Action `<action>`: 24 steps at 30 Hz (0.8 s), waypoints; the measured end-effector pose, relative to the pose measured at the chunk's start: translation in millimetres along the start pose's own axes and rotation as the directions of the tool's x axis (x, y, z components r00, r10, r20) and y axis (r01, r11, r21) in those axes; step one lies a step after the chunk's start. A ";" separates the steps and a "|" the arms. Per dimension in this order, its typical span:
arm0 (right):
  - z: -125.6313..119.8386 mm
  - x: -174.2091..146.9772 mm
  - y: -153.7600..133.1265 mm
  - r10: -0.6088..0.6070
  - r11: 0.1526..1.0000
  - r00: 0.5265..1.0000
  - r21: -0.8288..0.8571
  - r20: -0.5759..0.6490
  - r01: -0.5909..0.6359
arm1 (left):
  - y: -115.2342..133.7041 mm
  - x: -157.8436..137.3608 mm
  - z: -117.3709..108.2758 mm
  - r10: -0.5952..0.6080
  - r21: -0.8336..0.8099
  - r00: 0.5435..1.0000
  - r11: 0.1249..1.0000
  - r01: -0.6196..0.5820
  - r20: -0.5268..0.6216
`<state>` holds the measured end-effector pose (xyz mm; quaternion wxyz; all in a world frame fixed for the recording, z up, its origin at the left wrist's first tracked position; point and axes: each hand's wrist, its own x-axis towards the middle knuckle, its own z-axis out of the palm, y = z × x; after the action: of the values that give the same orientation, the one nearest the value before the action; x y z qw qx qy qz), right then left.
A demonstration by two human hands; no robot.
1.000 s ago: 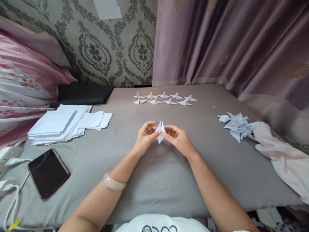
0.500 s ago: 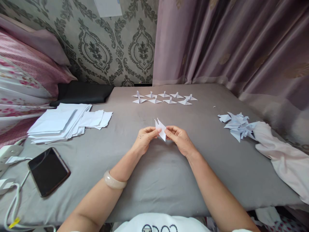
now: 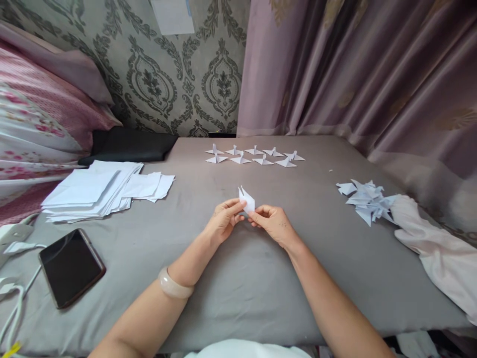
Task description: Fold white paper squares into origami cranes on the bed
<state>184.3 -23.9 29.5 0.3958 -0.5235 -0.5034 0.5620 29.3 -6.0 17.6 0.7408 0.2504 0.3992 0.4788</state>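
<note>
Between my two hands is a small white folded paper crane [image 3: 247, 201], two narrow points sticking up at its upper left. My left hand [image 3: 225, 217] pinches its left side between thumb and fingers. Its lower end is gripped by my right hand [image 3: 271, 222], thumb in front and fingers curled behind. Both hands are above the middle of the grey cloth-covered table [image 3: 238, 278]. Beyond them, several finished paper cranes [image 3: 241, 158] stand in two rows with wings spread.
On the left lie a stack of white paper sheets [image 3: 82, 186], smaller paper squares [image 3: 149, 185], a phone [image 3: 72, 267] and white cables [image 3: 17, 308]. A black folded item [image 3: 130, 144] is behind them. To the right are a heap of folded papers [image 3: 368, 199] and pale cloth [image 3: 432, 248].
My right hand has moved down from the crane's right side to its lower end. The paper has turned slightly, and its lower point is now covered by my fingers. The camera has tilted slightly.
</note>
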 end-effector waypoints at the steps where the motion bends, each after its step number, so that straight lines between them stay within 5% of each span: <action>1: 0.3 0.7 1.8 -0.024 0.999 1.000 -0.026 -0.018 0.024 | 0.1 0.1 0.9 0.006 -0.006 1.000 1.000 -0.006 0.004; 10: 10.7 2.9 19.7 -0.198 0.947 0.967 -0.287 -0.159 0.146 | -0.9 -1.2 5.3 0.043 -0.063 0.999 0.997 -0.042 0.014; 16: -4.1 -0.4 5.7 -0.152 0.954 0.987 -0.251 0.057 0.161 | -1.4 -2.2 2.6 0.116 0.017 0.991 0.993 -0.118 0.069; 21: -10.6 -1.2 -5.7 -0.291 0.943 0.945 -0.214 -0.151 0.256 | -4.4 -2.3 -0.5 0.194 0.130 0.971 0.969 -0.212 0.138; 24: -6.8 -1.6 -5.1 -0.393 0.896 0.903 -0.295 -0.173 0.333 | -5.7 -4.0 0.8 0.222 0.167 0.963 0.955 -0.247 0.152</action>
<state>190.7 -23.4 35.2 0.4777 -0.5279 -0.6125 0.3434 32.0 -12.0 15.2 0.6770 0.3946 0.3594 0.5067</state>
